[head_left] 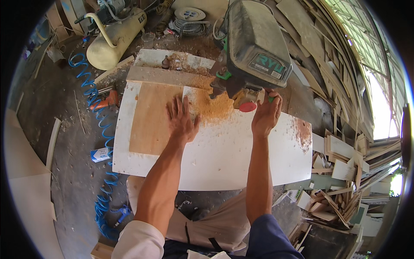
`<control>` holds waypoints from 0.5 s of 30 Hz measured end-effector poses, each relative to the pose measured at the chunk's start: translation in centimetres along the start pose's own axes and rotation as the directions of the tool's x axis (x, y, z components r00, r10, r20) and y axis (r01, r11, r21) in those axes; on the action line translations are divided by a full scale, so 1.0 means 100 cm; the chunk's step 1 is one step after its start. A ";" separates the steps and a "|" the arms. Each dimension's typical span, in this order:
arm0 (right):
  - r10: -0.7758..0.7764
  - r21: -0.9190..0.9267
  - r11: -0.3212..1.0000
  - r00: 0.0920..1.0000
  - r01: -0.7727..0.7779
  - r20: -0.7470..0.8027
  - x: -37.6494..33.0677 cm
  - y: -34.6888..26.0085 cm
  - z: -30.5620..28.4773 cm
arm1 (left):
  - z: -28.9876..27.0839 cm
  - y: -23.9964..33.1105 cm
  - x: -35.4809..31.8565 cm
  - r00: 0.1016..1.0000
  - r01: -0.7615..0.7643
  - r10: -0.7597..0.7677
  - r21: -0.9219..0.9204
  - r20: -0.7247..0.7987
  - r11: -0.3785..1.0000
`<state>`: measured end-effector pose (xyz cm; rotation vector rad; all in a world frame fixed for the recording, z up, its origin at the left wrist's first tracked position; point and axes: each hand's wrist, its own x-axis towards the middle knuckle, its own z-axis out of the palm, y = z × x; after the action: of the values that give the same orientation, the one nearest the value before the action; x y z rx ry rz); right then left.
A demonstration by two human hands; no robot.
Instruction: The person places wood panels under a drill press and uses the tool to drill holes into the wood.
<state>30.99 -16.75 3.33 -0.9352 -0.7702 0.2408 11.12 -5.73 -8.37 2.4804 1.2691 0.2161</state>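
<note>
My left hand (181, 120) lies flat, fingers spread, on a white board (224, 155) where it meets a brown plywood panel (151, 116). A pile of sawdust (213, 105) sits just right of that hand. My right hand (266, 113) grips the handle by the red knob (248, 106) of a dusty grey drill press head (254, 47) that hangs over the board's far edge. What the tool touches beneath is hidden.
A cream air compressor tank (114, 41) and a blue coiled hose (92, 99) lie at the left on the dusty floor. An orange tool (105, 100) is beside the board. Offcuts (340, 181) pile up at the right. A cable reel (189, 19) stands behind.
</note>
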 end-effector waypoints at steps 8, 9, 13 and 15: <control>-0.066 -0.230 0.971 0.998 0.061 -0.016 0.056 -0.012 0.008 | 0.003 -0.004 -0.002 0.999 -0.030 0.030 0.006 -0.041 1.000; -0.048 -0.252 0.967 0.998 0.035 -0.045 0.069 -0.012 0.009 | 0.005 -0.006 -0.002 0.998 -0.034 0.034 0.005 -0.055 0.999; -0.031 -0.363 0.931 0.999 0.038 0.025 0.123 -0.010 0.012 | 0.006 -0.005 -0.001 0.997 -0.040 0.040 0.002 -0.068 0.999; 0.175 -0.243 0.951 0.981 -0.191 -0.087 0.150 -0.005 0.011 | 0.005 -0.003 0.000 0.996 -0.042 0.042 0.003 -0.075 0.999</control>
<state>40.89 -8.80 11.46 -1.2512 -0.6639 0.2781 11.06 -5.73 -8.97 2.5233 1.2479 0.3219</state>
